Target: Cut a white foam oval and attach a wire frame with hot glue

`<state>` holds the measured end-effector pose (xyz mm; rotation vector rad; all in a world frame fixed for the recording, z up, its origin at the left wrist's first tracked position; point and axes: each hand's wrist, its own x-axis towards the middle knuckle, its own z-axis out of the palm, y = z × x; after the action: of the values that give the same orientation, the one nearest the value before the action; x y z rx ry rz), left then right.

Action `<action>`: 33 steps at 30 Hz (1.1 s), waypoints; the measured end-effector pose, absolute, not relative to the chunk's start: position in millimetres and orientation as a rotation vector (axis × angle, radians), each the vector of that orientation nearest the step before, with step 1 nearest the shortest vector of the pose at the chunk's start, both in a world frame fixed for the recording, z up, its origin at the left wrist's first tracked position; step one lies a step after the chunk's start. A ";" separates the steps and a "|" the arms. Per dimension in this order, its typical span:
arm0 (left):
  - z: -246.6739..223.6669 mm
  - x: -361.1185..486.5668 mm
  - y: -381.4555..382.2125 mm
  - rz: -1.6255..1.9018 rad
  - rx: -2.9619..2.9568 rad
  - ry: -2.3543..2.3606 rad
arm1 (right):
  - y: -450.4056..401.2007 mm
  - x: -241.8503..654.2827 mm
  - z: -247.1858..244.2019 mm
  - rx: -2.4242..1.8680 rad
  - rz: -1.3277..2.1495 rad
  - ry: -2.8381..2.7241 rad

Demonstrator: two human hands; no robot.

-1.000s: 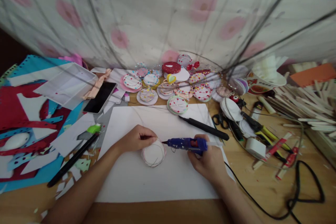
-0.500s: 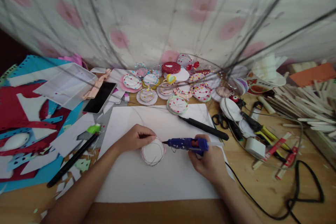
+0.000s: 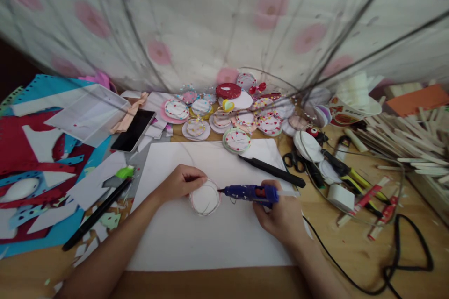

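Note:
My left hand [image 3: 184, 182] pinches the upper left edge of a white paper disc [image 3: 204, 200], which has a pinkish rim and thin curved lines on its face. The disc is over a large white sheet [image 3: 168, 243] on the table. My right hand [image 3: 280, 212] is wrapped round a blue hot glue gun [image 3: 247, 192] with a pale glue stick poking out of its back. The gun's dark nozzle points left, right at the disc's right edge; whether it touches is too small to tell.
Several dotted round paper pieces [image 3: 236, 140] lie behind the sheet. A black pen-like tool [image 3: 273, 170], scissors [image 3: 294, 162] and yellow-handled pliers [image 3: 351, 180] lie to the right, near a black cord [image 3: 396, 243]. Leftward are a phone [image 3: 133, 131], a clear plastic box [image 3: 89, 112] and paper scraps [image 3: 38, 149].
The paper disc has turned or tilted slightly in my left hand, and its edge has shifted up a little. My right hand and the glue gun are almost where they were.

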<state>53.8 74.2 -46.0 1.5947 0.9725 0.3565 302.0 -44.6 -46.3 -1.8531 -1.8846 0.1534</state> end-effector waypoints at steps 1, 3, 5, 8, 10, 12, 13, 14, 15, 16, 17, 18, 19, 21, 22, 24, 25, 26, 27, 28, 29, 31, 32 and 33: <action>-46.0 53.9 74.1 0.354 1.596 0.973 | -44.7 302.3 -46.3 -1.851 0.133 -1.885; -46.7 53.9 74.0 0.350 1.598 0.964 | -44.7 302.8 -46.4 -1.848 0.105 -1.886; -47.6 53.9 74.0 0.359 1.608 0.954 | -44.5 303.2 -46.7 -1.841 0.090 -1.891; -48.2 54.2 74.1 0.386 1.648 0.936 | -44.1 303.5 -46.9 -1.840 0.067 -1.891; -48.0 54.3 74.1 0.399 1.666 0.928 | -44.1 303.5 -46.8 -1.846 0.073 -1.893; -47.7 54.3 74.0 0.404 1.675 0.931 | -44.3 303.6 -46.5 -1.845 0.085 -1.899; -47.6 54.3 73.9 0.407 1.678 0.934 | -44.5 303.8 -46.4 -1.842 0.087 -1.901; -47.5 54.2 73.9 0.410 1.679 0.937 | -44.6 303.9 -46.2 -1.839 0.085 -1.900; -47.5 54.2 73.9 0.409 1.679 0.936 | -44.6 304.1 -46.1 -1.836 0.080 -1.898; -47.6 54.2 73.9 0.408 1.676 0.935 | -44.6 304.2 -45.9 -1.835 0.076 -1.897; -47.6 54.2 73.9 0.405 1.672 0.933 | -44.5 304.2 -45.8 -1.834 0.075 -1.898; -47.6 54.1 74.0 0.402 1.669 0.931 | -44.3 304.2 -45.7 -1.833 0.075 -1.900; -47.6 54.1 74.0 0.401 1.670 0.928 | -44.2 304.1 -45.6 -1.832 0.077 -1.903; -47.5 54.0 73.9 0.403 1.679 0.914 | -44.0 303.8 -45.6 -1.827 0.086 -1.908; -47.4 53.9 73.7 0.397 1.680 0.907 | -44.0 303.7 -45.7 -1.822 0.091 -1.911; -47.2 53.7 73.2 0.372 1.671 0.893 | -44.1 303.3 -46.1 -1.821 0.103 -1.912; -47.0 53.7 72.9 0.355 1.664 0.892 | -44.3 303.2 -46.4 -1.822 0.110 -1.912; -46.8 53.7 72.6 0.341 1.661 0.894 | -44.4 303.0 -46.6 -1.825 0.116 -1.910; -46.4 53.8 72.4 0.333 1.666 0.899 | -44.5 302.8 -46.7 -1.829 0.121 -1.907; -45.9 54.0 72.3 0.333 1.681 0.902 | -44.7 302.6 -46.9 -1.832 0.125 -1.903; -45.5 54.1 72.3 0.333 1.701 0.902 | -44.8 302.3 -46.9 -1.832 0.126 -1.901; -44.8 54.3 72.4 0.327 1.729 0.886 | -44.9 301.7 -47.0 -1.835 0.130 -1.898; -44.8 54.3 72.4 0.319 1.732 0.872 | -45.0 301.3 -47.0 -1.839 0.134 -1.897; -45.0 54.3 72.4 0.305 1.727 0.858 | -45.1 300.8 -47.0 -1.843 0.141 -1.896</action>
<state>54.3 72.4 -45.0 1.7274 0.8579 0.3047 300.8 -45.1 -47.0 -1.8432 -1.8959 0.1406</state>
